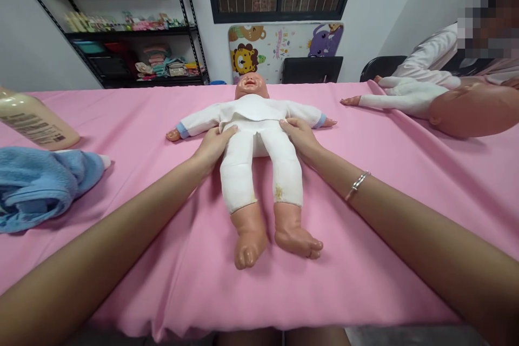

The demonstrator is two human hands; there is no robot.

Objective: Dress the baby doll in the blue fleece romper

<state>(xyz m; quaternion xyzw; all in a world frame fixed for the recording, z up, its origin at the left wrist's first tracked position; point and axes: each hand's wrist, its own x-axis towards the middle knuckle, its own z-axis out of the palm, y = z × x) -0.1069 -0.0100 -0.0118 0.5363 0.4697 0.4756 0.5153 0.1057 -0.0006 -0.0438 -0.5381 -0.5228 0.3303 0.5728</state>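
A baby doll (239, 170) lies on its back on the pink cloth, head at the far side and bare feet towards me. It has a white cloth body and a white top (253, 108) with blue cuffs, bunched up at the waist. My left hand (214, 146) is closed on the doll's hip at the left, thumb on top. At the other hip my right hand (300, 138) grips in the same way, close to the top's hem. The other fingers of both hands are partly hidden beside and under the doll.
The pink cloth (344, 259) covers the table. To the left are a lotion bottle (38, 121) and a crumpled blue towel (44, 184). Another doll (425, 100) lies at the right, near a person in white sleeves (430, 48). Shelves (133, 34) stand behind.
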